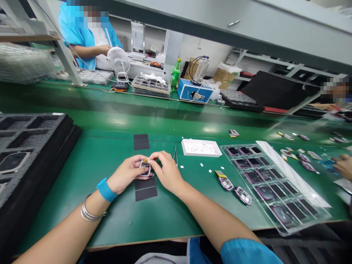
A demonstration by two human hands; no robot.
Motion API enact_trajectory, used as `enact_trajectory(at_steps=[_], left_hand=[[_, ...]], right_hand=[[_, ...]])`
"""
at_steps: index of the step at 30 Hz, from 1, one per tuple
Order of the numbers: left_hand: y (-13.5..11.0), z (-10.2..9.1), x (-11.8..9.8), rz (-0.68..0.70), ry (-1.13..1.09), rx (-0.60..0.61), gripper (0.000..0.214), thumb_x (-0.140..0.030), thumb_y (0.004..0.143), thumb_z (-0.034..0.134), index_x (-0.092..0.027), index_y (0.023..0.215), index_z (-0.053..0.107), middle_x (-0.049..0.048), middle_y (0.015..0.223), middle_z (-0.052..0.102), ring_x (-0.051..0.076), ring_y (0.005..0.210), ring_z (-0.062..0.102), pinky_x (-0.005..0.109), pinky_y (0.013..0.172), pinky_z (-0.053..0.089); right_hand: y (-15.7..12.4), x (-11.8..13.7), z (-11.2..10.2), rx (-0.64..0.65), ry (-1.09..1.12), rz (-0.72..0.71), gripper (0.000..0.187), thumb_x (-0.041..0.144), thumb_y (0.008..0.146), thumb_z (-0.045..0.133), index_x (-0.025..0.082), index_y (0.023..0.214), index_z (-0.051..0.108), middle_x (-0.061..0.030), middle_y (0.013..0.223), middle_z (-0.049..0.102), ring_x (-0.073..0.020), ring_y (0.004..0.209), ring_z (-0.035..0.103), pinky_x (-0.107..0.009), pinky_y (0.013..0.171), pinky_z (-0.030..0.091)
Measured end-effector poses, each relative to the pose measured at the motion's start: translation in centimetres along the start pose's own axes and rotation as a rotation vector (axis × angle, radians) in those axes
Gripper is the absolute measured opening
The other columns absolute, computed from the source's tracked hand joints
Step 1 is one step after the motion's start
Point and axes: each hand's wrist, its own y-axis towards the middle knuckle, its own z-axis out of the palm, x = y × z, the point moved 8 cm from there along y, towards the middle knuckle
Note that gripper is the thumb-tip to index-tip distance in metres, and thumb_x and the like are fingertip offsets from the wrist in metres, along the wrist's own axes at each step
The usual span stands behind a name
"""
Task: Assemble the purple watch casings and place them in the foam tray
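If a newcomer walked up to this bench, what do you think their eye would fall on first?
The eye would likely go first to the left hand and right hand at the middle of the green bench, pinching a small pink-rimmed frame. To their right lies a clear plastic tray of dark rectangular parts, and to their left a black foam tray. Across the bench, a blue bench-top machine stands out.

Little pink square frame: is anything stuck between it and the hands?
Nothing visible stands between them: the left hand cradles the small pink-rimmed rectangular frame, and the right hand touches it directly.
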Motion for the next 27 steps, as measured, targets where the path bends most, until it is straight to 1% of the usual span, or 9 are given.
enact_trajectory(at_steps=[3, 6, 10, 13, 15, 18, 22, 25, 27], left_hand=[[0.1, -0.2, 0.2, 0.011, 0.001, -0.027, 0.027, -0.022, 0.066, 0.073, -0.015, 0.088, 0.06, 0.0013, 0.069, 0.065, 0.014, 0.066, 0.063, 0.025, 0.063, 0.054], [0.0, -0.5, 0.2, -0.002, -0.064, -0.055, 0.025, -0.019, 0.067, 0.071, -0.014, 0.09, 0.062, 0.0019, 0.073, 0.066, 0.013, 0.065, 0.062, 0.024, 0.062, 0.054], [-0.2, -0.6, 0.1, -0.032, -0.283, -0.041, 0.033, -0.009, 0.068, 0.064, -0.014, 0.1, 0.063, 0.0073, 0.089, 0.068, 0.016, 0.079, 0.065, 0.029, 0.076, 0.055], [-0.2, -0.8, -0.1, -0.012, -0.34, -0.034, 0.035, -0.008, 0.071, 0.062, -0.013, 0.106, 0.062, 0.0098, 0.094, 0.068, 0.018, 0.085, 0.065, 0.032, 0.081, 0.054], [-0.1, -0.8, -0.1, 0.007, -0.318, -0.032, 0.035, -0.009, 0.072, 0.065, -0.013, 0.106, 0.062, 0.0091, 0.094, 0.068, 0.017, 0.084, 0.065, 0.031, 0.08, 0.054], [-0.1, -0.5, -0.4, 0.059, -0.311, 0.015, 0.036, -0.012, 0.071, 0.07, -0.015, 0.106, 0.061, 0.0081, 0.096, 0.068, 0.017, 0.085, 0.066, 0.031, 0.079, 0.054], [-0.1, -0.2, -0.7, 0.118, -0.259, 0.062, 0.043, -0.018, 0.068, 0.075, -0.016, 0.108, 0.06, 0.0097, 0.1, 0.068, 0.021, 0.09, 0.065, 0.032, 0.079, 0.053], [-0.1, 0.1, -0.6, 0.132, -0.196, 0.094, 0.051, -0.022, 0.068, 0.076, -0.017, 0.114, 0.056, 0.0113, 0.102, 0.068, 0.023, 0.093, 0.065, 0.033, 0.079, 0.052], [0.0, 0.6, -0.4, 0.134, -0.175, 0.146, 0.049, -0.025, 0.069, 0.076, -0.017, 0.113, 0.057, 0.0123, 0.104, 0.067, 0.023, 0.093, 0.065, 0.033, 0.081, 0.05]], right_hand=[[-0.3, 1.0, 0.3, -0.005, -0.097, -0.103, 0.003, 0.021, 0.088, 0.056, 0.021, 0.085, 0.058, -0.0011, 0.082, 0.065, -0.0168, 0.082, 0.057, -0.035, 0.089, 0.038], [-0.7, 2.0, 0.4, -0.037, -0.178, -0.212, 0.006, 0.02, 0.088, 0.057, 0.021, 0.083, 0.06, 0.0003, 0.078, 0.067, -0.0152, 0.077, 0.058, -0.037, 0.097, 0.034], [-1.4, 2.8, 0.6, -0.059, -0.277, -0.34, 0.013, 0.015, 0.088, 0.053, 0.022, 0.086, 0.064, 0.001, 0.09, 0.07, -0.0149, 0.081, 0.058, -0.041, 0.102, 0.028], [-1.4, 2.5, 0.8, -0.051, -0.264, -0.354, 0.016, 0.014, 0.088, 0.054, 0.024, 0.087, 0.066, 0.001, 0.099, 0.069, -0.0153, 0.085, 0.057, -0.042, 0.102, 0.03], [-1.1, 1.8, 0.7, -0.053, -0.181, -0.299, 0.012, 0.015, 0.085, 0.058, 0.023, 0.083, 0.067, -0.0007, 0.098, 0.067, -0.0162, 0.09, 0.056, -0.039, 0.096, 0.037], [-0.5, 0.1, 0.4, -0.056, -0.004, -0.122, 0.008, 0.017, 0.078, 0.066, 0.022, 0.084, 0.065, -0.0046, 0.101, 0.06, -0.0188, 0.1, 0.053, -0.036, 0.09, 0.044], [-0.4, -2.1, 1.6, 0.053, 0.366, 0.122, 0.042, 0.02, 0.073, 0.066, 0.024, 0.113, 0.052, -0.0068, 0.118, 0.051, -0.0188, 0.11, 0.052, -0.035, 0.09, 0.048], [-0.9, -2.7, 3.4, 0.198, 0.64, 0.251, 0.058, 0.025, 0.077, 0.062, 0.027, 0.129, 0.036, -0.0081, 0.124, 0.051, -0.0181, 0.11, 0.054, -0.035, 0.089, 0.049], [-1.3, -2.8, 4.2, 0.265, 0.763, 0.309, 0.066, 0.027, 0.078, 0.063, 0.027, 0.134, 0.028, -0.0088, 0.122, 0.053, -0.0183, 0.106, 0.057, -0.036, 0.089, 0.048]])
